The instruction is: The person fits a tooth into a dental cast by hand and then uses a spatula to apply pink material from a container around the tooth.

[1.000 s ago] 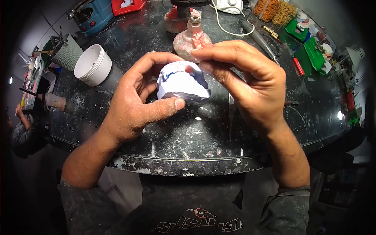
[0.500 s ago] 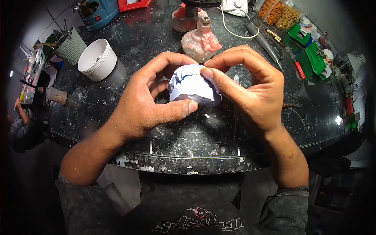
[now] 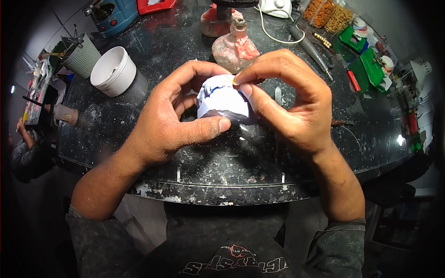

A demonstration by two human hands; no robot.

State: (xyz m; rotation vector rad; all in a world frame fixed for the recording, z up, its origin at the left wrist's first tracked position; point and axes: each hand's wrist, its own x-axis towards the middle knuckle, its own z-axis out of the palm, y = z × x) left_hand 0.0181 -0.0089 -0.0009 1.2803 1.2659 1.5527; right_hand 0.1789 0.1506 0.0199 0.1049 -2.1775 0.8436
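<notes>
The work in hand is a fine fingertip adjustment at the rim of a pale dental cast (image 3: 225, 103), held up between the hands above the table (image 3: 204, 160). The left hand (image 3: 169, 125) is partly closed around it, thumb along the near edge and fingers behind its left side, bearing it tilted. The right hand (image 3: 301, 104) has thumb and forefinger drawn almost together at the cast's far right, by the row of teeth. A small yellowish spot (image 3: 235, 82) shows at the forefinger's tip; it looks like a separate piece, though glare and the fingers leave unclear whether it is pinched or only touched.

The next move calls for a steady left hold and light, exact pressure from the right fingertips, without pushing the cast round. Just beyond the hands stands a glass burner (image 3: 235, 48) smeared pink; a slim metal tool (image 3: 278, 95) lies beside the right thumb.
</notes>
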